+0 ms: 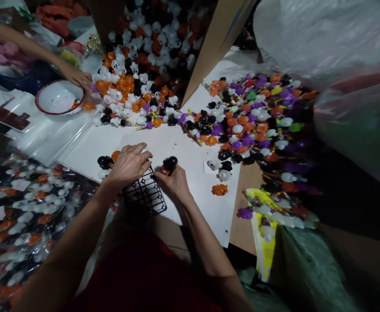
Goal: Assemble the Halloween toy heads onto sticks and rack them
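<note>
A black plastic grid frame (149, 190) rests at the near edge of the white board, tilted toward my body. My left hand (131, 162) lies across its upper end, fingers curled at the frame's top corner; what sits under the palm is hidden. Beside the frame, my right hand (177, 180) is closed around a small black figure topper (170, 163), with something reddish below it between thumb and fingers. Left of my left hand are a black topper (104, 162) and an orange topper (115, 155), partly covered.
Loose toppers and pencils pile up on the board's right (248, 121) and spill from a cardboard box (206, 56). A co-worker's hand (77, 78) reaches in near a red-rimmed bowl (60, 110). Bagged toppers (24, 216) lie at left, an orange topper (219, 190) at right.
</note>
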Available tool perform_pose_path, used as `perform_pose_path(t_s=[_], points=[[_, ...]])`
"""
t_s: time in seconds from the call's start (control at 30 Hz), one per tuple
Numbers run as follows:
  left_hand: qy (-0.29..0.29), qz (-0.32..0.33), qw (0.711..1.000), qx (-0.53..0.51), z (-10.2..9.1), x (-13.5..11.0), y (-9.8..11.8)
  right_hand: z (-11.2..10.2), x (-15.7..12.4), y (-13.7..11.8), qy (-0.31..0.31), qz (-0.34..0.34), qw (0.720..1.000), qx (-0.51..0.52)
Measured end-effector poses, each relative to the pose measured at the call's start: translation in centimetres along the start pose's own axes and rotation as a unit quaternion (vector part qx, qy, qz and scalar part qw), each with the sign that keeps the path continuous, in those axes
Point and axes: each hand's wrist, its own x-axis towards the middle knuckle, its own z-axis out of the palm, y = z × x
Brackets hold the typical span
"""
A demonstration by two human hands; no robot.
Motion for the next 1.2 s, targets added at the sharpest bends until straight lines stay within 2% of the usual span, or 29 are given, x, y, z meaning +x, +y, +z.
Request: perform_pose_path(t_s=[0.13,0.27,0.37,0.47,0.67,0.8,0.9,1.1,1.2], points=[[0.000,-0.008,1.000,0.005,0.1,0.0,0.0,1.5,0.2,0.7,-0.012,0.027,1.000,-0.002],[0.001,-0.008,1.000,0.003,0.1,0.0,-0.1,2.8,0.9,0.7,-0.004,-0.013,0.998,0.063],[-0.003,-0.013,1.000,-0.004,0.1,-0.1,-0.1,3.4,1.4,1.2,-0.029,-0.038,0.997,0.053],[-0.002,-0.022,1.000,-0.007,0.2,-0.1,-0.1,3.4,1.8,1.8,-0.048,-0.063,0.996,0.030],[0.018,-0.019,1.000,0.007,0.6,-0.1,-0.1,2.5,2.2,2.1,-0.081,-0.117,0.988,0.063],[0.040,0.005,0.999,0.009,0.6,-0.4,0.2,2.0,1.8,1.8,-0.122,-0.144,0.982,-0.021],[0.027,-0.001,0.999,0.018,0.3,-0.5,0.7,1.7,1.1,1.6,-0.148,-0.184,0.969,-0.067],[-0.004,-0.002,1.000,-0.001,-0.2,-0.4,1.1,2.3,-0.3,2.1,-0.099,-0.186,0.976,-0.054],[-0.006,-0.006,1.000,-0.016,0.0,-0.5,0.7,2.8,0.0,1.5,-0.100,-0.194,0.972,-0.091]])
